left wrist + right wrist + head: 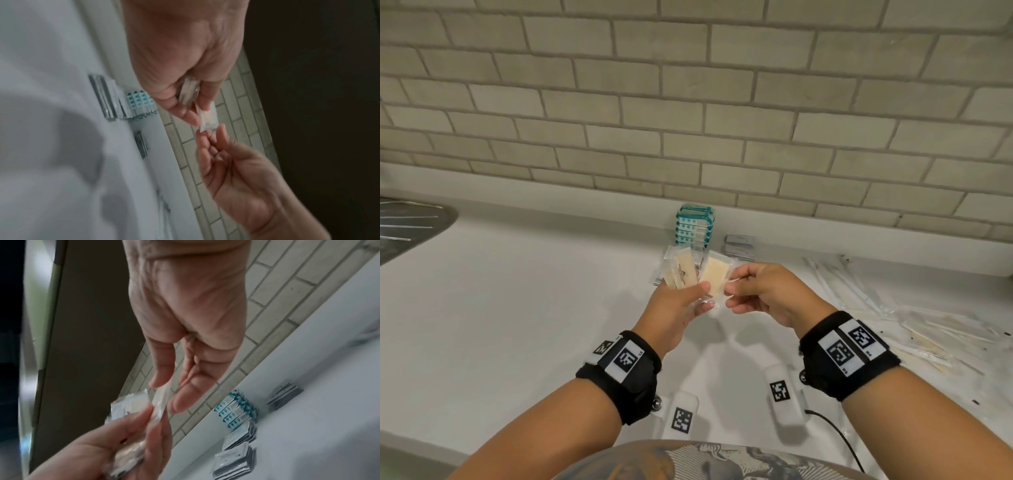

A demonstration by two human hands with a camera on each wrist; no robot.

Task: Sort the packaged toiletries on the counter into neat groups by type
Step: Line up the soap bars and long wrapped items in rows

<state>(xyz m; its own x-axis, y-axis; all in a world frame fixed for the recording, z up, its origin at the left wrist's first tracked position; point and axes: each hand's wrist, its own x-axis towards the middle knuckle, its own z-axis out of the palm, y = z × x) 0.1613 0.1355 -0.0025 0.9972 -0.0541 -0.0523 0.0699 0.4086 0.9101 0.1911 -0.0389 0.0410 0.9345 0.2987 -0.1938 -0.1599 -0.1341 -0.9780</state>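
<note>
My left hand (703,296) grips a small fan of clear-wrapped cream soap bars (681,274) above the white counter (517,308). Its thumb also presses on a further wrapped soap bar (717,277) at the right of the fan. The thumb and forefinger of my right hand (731,284) pinch the wrapper edge of that bar. The left wrist view shows my left hand (189,104) around the packets and my right hand (209,134) at the wrapper's corner (207,118). Seen from the right wrist, my right hand (164,394) pinches the clear film beside my left hand (148,421).
A stack of teal-and-white sachets (693,224) leans against the tiled wall, grey sachets (738,245) to its right, white sachets (671,255) below it. Long clear-wrapped items (893,308) lie scattered at the right. A steel drainer (410,222) sits far left. A black cable (839,435) hangs near me.
</note>
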